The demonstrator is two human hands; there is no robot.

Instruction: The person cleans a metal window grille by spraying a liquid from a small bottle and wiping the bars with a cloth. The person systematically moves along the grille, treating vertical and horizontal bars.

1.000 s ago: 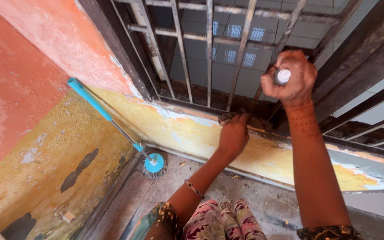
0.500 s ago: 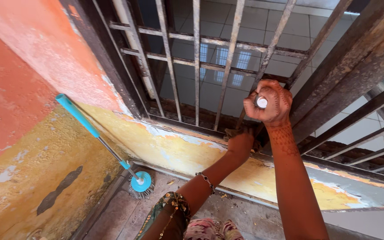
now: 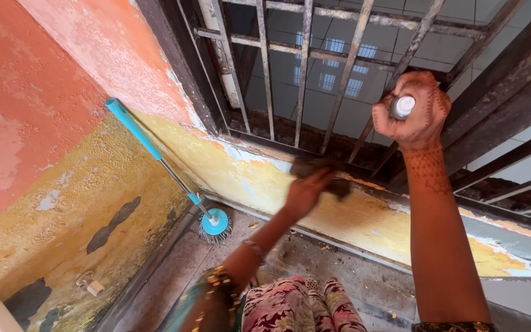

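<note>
My right hand (image 3: 414, 109) is raised in front of the rusty window bars (image 3: 339, 74), closed around a small bottle with a white cap (image 3: 401, 106). My left hand (image 3: 305, 189) presses a dark brown rag (image 3: 321, 170) against the window sill (image 3: 364, 178), at the foot of the bars. The rag is blurred by motion and partly hidden under my fingers. A bracelet (image 3: 254, 251) sits on my left wrist.
A spin mop with a turquoise handle (image 3: 155, 157) leans against the peeling orange and yellow wall (image 3: 62, 160), its head (image 3: 214, 224) on the dirty floor. A small fitting (image 3: 91, 285) sticks out low on the wall. My feet (image 3: 333, 295) show below.
My left hand has slid the rag leftward along the sill. My right hand with the bottle has risen and moved right. The view has tilted back down.
</note>
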